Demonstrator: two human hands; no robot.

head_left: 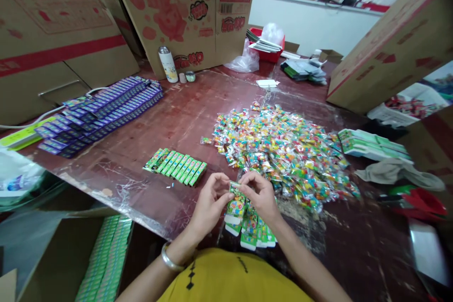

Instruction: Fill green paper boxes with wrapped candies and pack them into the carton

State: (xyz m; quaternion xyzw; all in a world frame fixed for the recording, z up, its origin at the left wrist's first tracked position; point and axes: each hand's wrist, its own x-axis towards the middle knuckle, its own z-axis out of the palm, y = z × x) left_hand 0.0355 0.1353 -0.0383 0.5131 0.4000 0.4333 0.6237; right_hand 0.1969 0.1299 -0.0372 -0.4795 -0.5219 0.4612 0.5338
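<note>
Both hands meet over the near edge of the dark red table (184,118). My left hand (209,200) and my right hand (261,196) pinch the top of a small green candy box (236,205) held upright between them. Under it several more flat green boxes (255,236) lie near my lap. A large heap of small colourful wrapped candies (283,151) is spread just beyond my right hand. A row of filled green boxes (176,166) lies to the left of my hands.
Rows of purple boxes (102,111) cover the table's left side. A thermos (167,64) stands at the back by big cardboard cartons (184,9). Green box stacks (371,146) and a cloth (396,172) lie right. A carton of green boxes (106,259) sits lower left.
</note>
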